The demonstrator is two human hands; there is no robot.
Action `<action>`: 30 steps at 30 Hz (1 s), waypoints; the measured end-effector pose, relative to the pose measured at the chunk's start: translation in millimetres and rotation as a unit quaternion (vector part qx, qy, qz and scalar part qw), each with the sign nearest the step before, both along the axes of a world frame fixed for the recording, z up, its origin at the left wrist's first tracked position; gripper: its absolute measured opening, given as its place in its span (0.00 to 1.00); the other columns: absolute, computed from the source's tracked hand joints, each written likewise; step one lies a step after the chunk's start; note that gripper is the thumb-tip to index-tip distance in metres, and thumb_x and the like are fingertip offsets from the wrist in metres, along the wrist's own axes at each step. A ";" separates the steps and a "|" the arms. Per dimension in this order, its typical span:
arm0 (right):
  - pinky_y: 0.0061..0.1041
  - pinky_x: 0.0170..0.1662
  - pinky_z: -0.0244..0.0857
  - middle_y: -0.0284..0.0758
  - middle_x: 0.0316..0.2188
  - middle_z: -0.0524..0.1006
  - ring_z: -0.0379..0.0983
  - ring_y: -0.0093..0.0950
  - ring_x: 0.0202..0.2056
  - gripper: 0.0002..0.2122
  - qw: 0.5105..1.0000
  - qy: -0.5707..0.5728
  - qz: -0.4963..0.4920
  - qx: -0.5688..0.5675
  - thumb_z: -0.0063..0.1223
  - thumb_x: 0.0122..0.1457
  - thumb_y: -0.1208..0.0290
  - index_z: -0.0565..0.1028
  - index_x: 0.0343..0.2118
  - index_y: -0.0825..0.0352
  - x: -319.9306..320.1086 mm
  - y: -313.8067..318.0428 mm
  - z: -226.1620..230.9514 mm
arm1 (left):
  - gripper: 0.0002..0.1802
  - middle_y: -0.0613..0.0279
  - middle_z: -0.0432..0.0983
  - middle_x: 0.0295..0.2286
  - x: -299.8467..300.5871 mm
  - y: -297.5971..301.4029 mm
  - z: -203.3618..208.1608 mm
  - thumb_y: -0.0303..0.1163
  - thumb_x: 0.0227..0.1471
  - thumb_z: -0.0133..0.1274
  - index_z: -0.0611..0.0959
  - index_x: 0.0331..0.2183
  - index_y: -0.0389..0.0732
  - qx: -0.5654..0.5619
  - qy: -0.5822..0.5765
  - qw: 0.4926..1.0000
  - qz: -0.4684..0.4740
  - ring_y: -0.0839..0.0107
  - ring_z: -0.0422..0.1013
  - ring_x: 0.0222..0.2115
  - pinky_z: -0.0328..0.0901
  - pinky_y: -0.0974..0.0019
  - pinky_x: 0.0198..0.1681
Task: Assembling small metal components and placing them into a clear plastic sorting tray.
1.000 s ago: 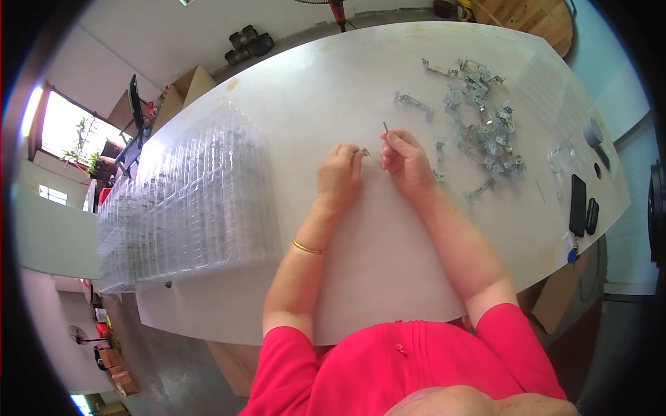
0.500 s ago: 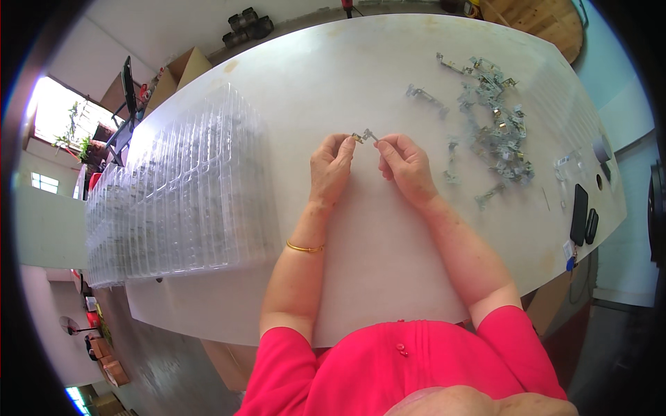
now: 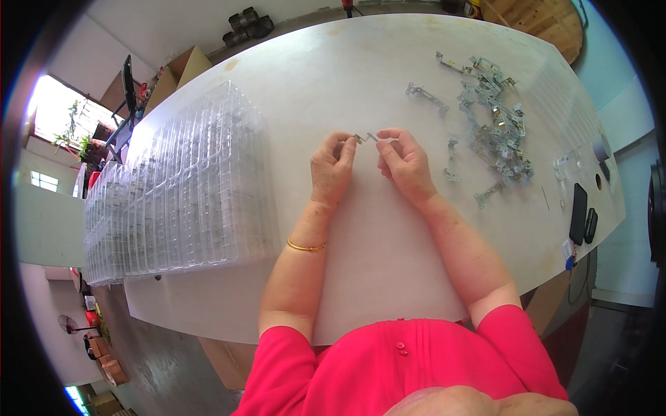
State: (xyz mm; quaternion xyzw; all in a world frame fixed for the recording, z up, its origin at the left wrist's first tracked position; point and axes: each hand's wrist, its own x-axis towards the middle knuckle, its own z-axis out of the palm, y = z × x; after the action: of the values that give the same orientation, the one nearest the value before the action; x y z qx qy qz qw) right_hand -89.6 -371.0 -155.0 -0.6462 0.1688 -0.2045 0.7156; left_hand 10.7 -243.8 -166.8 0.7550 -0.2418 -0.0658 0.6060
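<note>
A small metal bracket-like part (image 3: 368,137), silvery with a brass-coloured end, is held above the table between my two hands. My left hand (image 3: 334,168) pinches its brass-coloured end between thumb and fingers. On the other side, my right hand (image 3: 405,163) grips its thin silvery end with thumb and fingertips. The exact shape of the part is too small to make out. To the right of my hands lies a loose heap of similar metal parts (image 3: 501,128), with a separate one (image 3: 427,98) closer to me on the left of the heap.
Stacked clear plastic trays (image 3: 191,187) with compartments cover the left of the white table (image 3: 333,69). Toward the right edge lie a black phone-like object (image 3: 578,215), a smaller black item (image 3: 591,227), a thin rod (image 3: 545,198) and a grey roll (image 3: 602,148).
The metal part has turned slightly between my fingers. My right index finger has lifted a little; both arms stay nearly where they were.
</note>
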 end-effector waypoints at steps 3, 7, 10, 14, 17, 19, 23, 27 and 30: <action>0.16 0.26 0.62 0.27 0.21 0.73 0.67 0.15 0.23 0.10 1.000 -0.004 0.007 -0.006 0.51 0.65 0.70 0.72 0.46 0.66 0.2 0.5 -0.3 | 0.04 0.64 0.78 0.24 -2.1 -0.8 -3.7 0.27 0.56 0.56 0.82 0.34 0.38 -0.024 -0.071 0.997 -0.002 0.81 0.68 0.21 0.64 0.73 0.25; 0.17 0.27 0.64 0.26 0.21 0.73 0.68 0.15 0.23 0.10 1.000 -0.012 0.026 0.004 0.51 0.65 0.69 0.71 0.46 0.67 1.4 -1.7 -5.1 | 0.03 0.68 0.78 0.25 -2.9 -1.6 -5.3 0.25 0.57 0.56 0.82 0.35 0.37 -0.012 -0.115 0.993 -0.034 0.84 0.68 0.23 0.64 0.76 0.26; 0.17 0.27 0.64 0.26 0.20 0.73 0.68 0.15 0.23 0.08 1.000 -0.011 0.006 -0.002 0.52 0.65 0.70 0.74 0.42 0.67 3.2 1.3 -6.5 | 0.03 0.66 0.79 0.27 -3.8 -1.5 -4.3 0.23 0.55 0.57 0.82 0.35 0.37 -0.007 -0.164 0.985 -0.045 0.83 0.69 0.23 0.65 0.75 0.26; 0.18 0.29 0.65 0.26 0.24 0.74 0.69 0.16 0.25 0.05 0.995 -0.017 -0.034 -0.095 0.54 0.63 0.71 0.76 0.37 0.66 5.4 1.0 -17.8 | 0.03 0.64 0.78 0.27 -5.5 -2.4 -2.2 0.23 0.54 0.58 0.82 0.34 0.37 0.008 -0.196 0.980 -0.042 0.80 0.70 0.23 0.65 0.74 0.26; 0.18 0.32 0.65 0.27 0.29 0.74 0.69 0.16 0.28 0.04 0.961 -0.074 -0.126 -0.236 0.57 0.62 0.71 0.78 0.34 0.65 7.0 2.4 -23.1 | 0.04 0.63 0.78 0.27 -5.1 -1.3 -3.4 0.23 0.53 0.58 0.82 0.34 0.37 0.017 -0.231 0.971 -0.057 0.78 0.70 0.23 0.66 0.74 0.26; 0.19 0.33 0.65 0.28 0.33 0.73 0.68 0.15 0.30 0.04 0.968 -0.082 -0.138 -0.194 0.58 0.61 0.71 0.78 0.35 0.65 8.7 -1.8 -26.7 | 0.04 0.62 0.78 0.26 -6.7 -1.5 -0.3 0.23 0.53 0.59 0.82 0.34 0.37 0.023 -0.254 0.964 -0.075 0.77 0.70 0.22 0.66 0.73 0.26; 0.18 0.32 0.64 0.27 0.29 0.73 0.67 0.14 0.28 0.05 0.978 -0.096 -0.154 -0.098 0.57 0.62 0.70 0.77 0.35 0.65 10.9 -6.4 -24.9 | 0.03 0.68 0.76 0.25 -7.5 -2.6 -5.2 0.25 0.56 0.57 0.82 0.34 0.37 -0.018 -0.121 0.989 -0.084 0.80 0.68 0.22 0.64 0.75 0.25; 0.16 0.28 0.62 0.24 0.22 0.72 0.65 0.13 0.25 0.05 0.995 -0.029 -0.082 -0.039 0.56 0.63 0.69 0.77 0.34 0.65 5.8 0.2 -12.5 | 0.06 0.74 0.71 0.23 3.7 5.0 -2.2 0.30 0.60 0.54 0.82 0.35 0.37 -0.125 0.128 0.983 -0.030 0.85 0.62 0.19 0.56 0.79 0.21; 0.17 0.27 0.60 0.23 0.20 0.71 0.64 0.13 0.23 0.06 0.994 -0.006 -0.061 -0.086 0.55 0.63 0.69 0.77 0.34 0.65 3.8 0.9 -9.3 | 0.07 0.74 0.70 0.22 7.7 6.5 0.6 0.31 0.60 0.55 0.82 0.36 0.38 -0.158 0.163 0.973 -0.044 0.86 0.60 0.18 0.53 0.80 0.20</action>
State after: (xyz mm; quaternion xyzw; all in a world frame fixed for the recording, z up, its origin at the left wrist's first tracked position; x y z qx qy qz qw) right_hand -85.8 -370.1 -164.2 -0.6924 0.1853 -0.2653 0.6448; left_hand 18.4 -237.3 -166.2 0.6177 -0.1803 -0.1756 0.7450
